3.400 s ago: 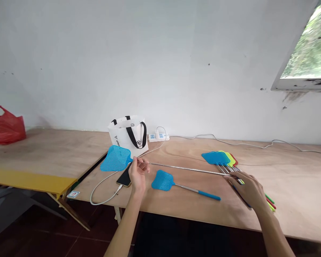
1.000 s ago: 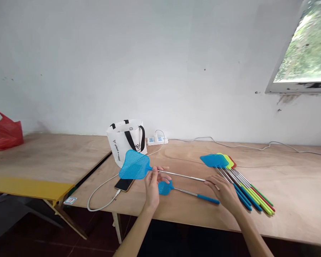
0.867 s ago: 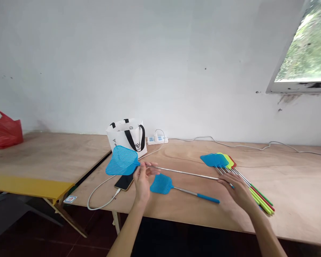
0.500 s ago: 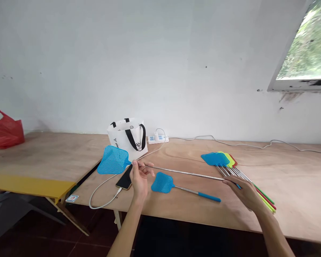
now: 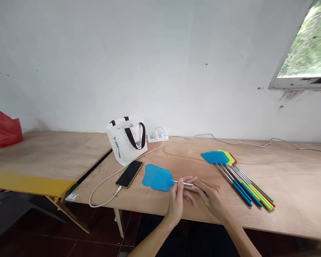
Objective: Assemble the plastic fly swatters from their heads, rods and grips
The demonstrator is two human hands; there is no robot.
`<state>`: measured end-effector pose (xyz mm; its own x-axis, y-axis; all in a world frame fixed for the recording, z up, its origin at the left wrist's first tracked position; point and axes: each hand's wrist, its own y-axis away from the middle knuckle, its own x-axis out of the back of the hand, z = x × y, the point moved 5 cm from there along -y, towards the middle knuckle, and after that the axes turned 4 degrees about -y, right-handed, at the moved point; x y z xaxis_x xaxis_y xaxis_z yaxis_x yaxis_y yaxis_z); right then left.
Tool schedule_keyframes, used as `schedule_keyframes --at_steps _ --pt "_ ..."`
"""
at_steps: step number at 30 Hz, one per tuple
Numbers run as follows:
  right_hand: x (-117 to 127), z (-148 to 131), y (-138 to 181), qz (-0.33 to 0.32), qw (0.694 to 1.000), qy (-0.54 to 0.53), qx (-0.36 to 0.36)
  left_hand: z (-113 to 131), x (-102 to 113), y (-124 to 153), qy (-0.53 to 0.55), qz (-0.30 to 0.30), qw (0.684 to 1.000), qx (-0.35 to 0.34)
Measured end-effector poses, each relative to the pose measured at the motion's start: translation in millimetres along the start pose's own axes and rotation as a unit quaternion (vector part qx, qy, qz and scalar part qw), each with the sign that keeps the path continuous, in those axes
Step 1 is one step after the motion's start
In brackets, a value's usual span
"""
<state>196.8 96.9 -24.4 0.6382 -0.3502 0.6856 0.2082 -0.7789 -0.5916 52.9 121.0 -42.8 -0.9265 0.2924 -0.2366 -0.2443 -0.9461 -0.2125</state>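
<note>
My left hand (image 5: 177,200) pinches the thin metal rod of a blue fly swatter (image 5: 157,177) just behind its mesh head. My right hand (image 5: 212,199) is closed on the same rod a short way to the right, its fingers touching those of the left. The rod between them looks very short. The head hangs low over the table's (image 5: 182,157) front part, right of a dark phone (image 5: 130,174). Only one blue head shows here; whether another swatter lies under my hands is hidden.
A fanned pile of swatters (image 5: 238,176) in blue, yellow-green and red lies to the right. A white tote bag (image 5: 127,139) and a power strip (image 5: 157,136) stand near the wall, with a cable (image 5: 104,185) to the phone. A red plastic bag (image 5: 4,127) sits far left.
My hands have come together and the long rod between them has shortened. The blue head moved right and down, from beside the tote bag to just right of the phone.
</note>
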Motion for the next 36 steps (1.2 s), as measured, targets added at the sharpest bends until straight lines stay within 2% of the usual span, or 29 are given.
schedule_keyframes --at_steps 4,8,12,14,17,20,22,24,27,29,33,36 --pt "2.4 -8.8 -1.9 0.0 1.0 0.001 -0.02 -3.7 2.0 -3.6 0.015 -0.022 1.0 0.012" --pt "-1.0 -13.9 -3.8 -0.019 0.999 0.009 -0.034 0.2 11.7 -10.8 0.019 0.006 1.0 -0.001" --pt "-10.9 -16.8 -3.2 -0.015 0.998 0.057 -0.017 5.5 18.6 -14.5 0.02 0.025 0.999 -0.013" --pt "-10.4 -12.3 -3.4 -0.008 0.997 0.079 -0.006 11.2 27.7 -17.3 0.033 0.055 0.998 -0.014" --pt "4.1 9.0 -4.1 0.001 0.996 0.094 -0.003 31.3 55.9 -23.4 0.051 0.132 0.989 -0.046" --pt "29.4 45.2 -1.3 0.015 0.995 0.103 -0.001 59.2 92.1 -29.2 0.045 0.196 0.975 -0.094" --pt "46.0 72.9 3.6 0.037 0.993 0.108 -0.011 73.0 111.5 -30.8 0.046 0.226 0.966 -0.114" --pt "57.2 97.5 9.8 0.046 0.993 0.104 -0.027 78.9 120.4 -30.7 0.045 0.239 0.962 -0.124" --pt "66.3 120.4 18.6 0.036 0.993 0.087 -0.072 73.8 115.9 -29.9 0.053 0.235 0.963 -0.124" --pt "69.9 123.3 22.3 0.014 0.992 0.069 -0.102 66.8 109.5 -29.9 0.074 0.238 0.96 -0.125" --pt "67.7 101.6 19.0 -0.045 0.992 0.01 -0.117 56.8 97.4 -32.4 0.098 0.233 0.96 -0.122" --pt "53.9 69.8 7.0 -0.046 0.995 -0.009 -0.09 43.5 74.9 -29.9 0.081 0.19 0.974 -0.095"
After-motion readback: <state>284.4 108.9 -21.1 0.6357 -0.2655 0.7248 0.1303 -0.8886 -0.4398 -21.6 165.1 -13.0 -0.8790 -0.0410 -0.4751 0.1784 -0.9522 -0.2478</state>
